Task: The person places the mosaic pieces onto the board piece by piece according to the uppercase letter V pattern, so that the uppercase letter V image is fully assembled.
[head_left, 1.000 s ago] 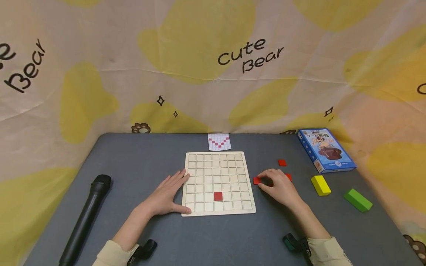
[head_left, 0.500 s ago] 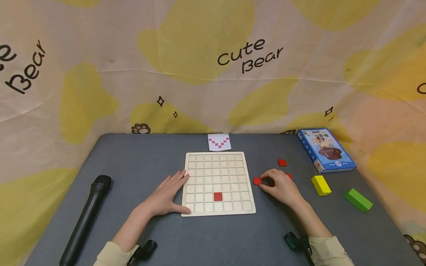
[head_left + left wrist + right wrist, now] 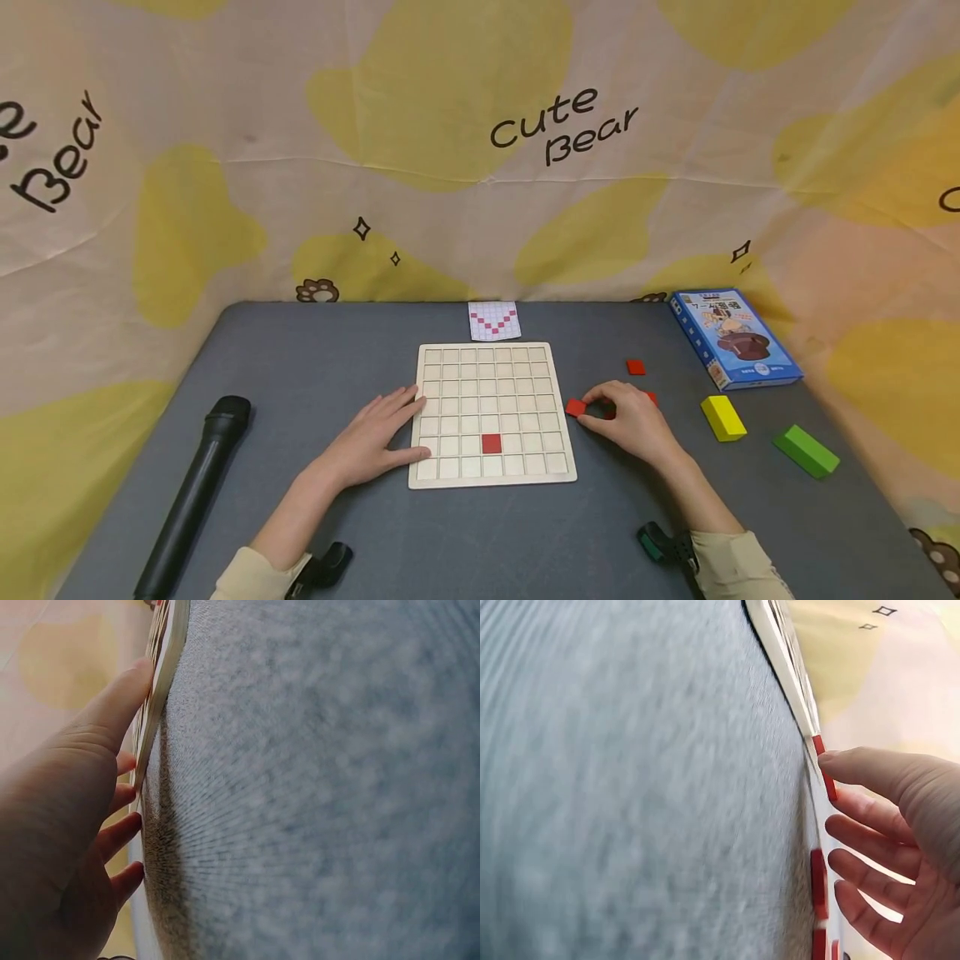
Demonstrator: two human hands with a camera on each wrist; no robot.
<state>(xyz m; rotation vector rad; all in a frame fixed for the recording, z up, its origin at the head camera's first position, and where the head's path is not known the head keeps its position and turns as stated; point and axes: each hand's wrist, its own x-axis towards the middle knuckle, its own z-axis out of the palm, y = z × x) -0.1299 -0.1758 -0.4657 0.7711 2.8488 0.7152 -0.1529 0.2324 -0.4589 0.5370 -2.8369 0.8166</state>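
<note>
Right hand (image 3: 632,422): grip pinched on red tile (image 3: 574,407), 3 o'clock of grid board (image 3: 495,390). Left hand (image 3: 371,442): grip apart, 9 o'clock edge.

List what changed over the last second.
The red tile pinched by the right hand has turned and edged left toward the board. The left hand has moved its thumb forward from the board's near corner. The board, placed tile, yellow block and green block stayed put.

sleeves (image 3: 738,567): cream | wrist cameras (image 3: 665,546): black (right one green-patched)
</note>
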